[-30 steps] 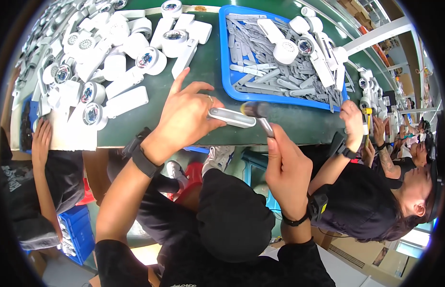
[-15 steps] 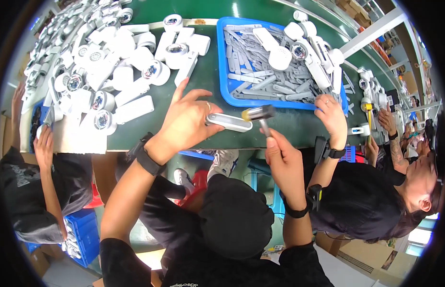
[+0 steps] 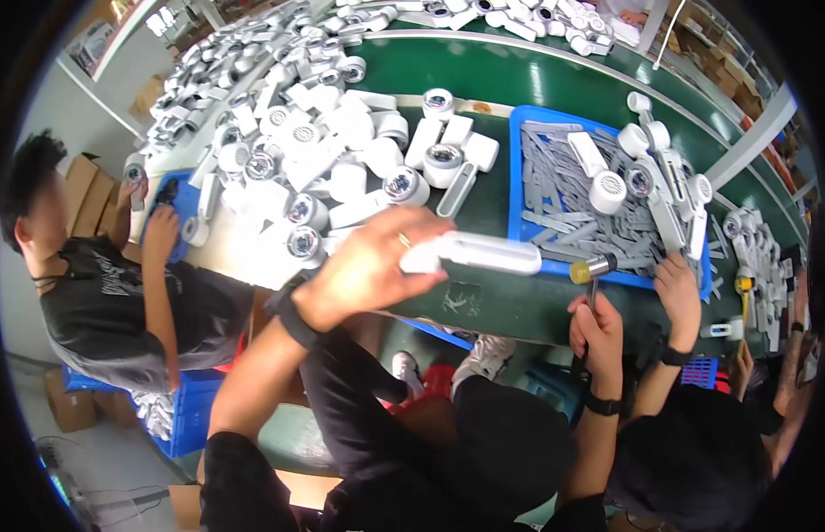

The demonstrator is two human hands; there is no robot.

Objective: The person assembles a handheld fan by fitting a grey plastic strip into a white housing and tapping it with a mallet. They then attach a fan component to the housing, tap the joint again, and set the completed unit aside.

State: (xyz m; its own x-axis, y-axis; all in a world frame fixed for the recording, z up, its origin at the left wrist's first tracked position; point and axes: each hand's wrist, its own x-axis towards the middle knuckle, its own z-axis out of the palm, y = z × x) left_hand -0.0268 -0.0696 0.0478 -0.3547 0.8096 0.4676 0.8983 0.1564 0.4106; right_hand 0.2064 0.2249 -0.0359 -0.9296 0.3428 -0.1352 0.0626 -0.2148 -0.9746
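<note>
My left hand (image 3: 373,266) is closed round one end of a white long-handled device (image 3: 492,254), pinching it with thumb and fingers. The device is held above the green table, its long body pointing right and its held end partly hidden by my fingers. Right of it, my right hand (image 3: 597,332) is wrapped round the handle of a small hammer (image 3: 593,269). The hammer stands upright, its head yellow at one end and dark and silvery at the other. A gap separates the head from the device's tip.
A blue tray (image 3: 516,191) holds many grey strips, with several white devices on top. Left lies a large heap of similar white devices (image 3: 346,180). A co-worker's hand (image 3: 677,293) is at the tray's near edge, close to my hammer. Another person (image 3: 102,284) sits left.
The view has swung left, so the scene sits further right. My left hand has raised and turned the device, and the hammer head, earlier at its tip, is now apart from it.
</note>
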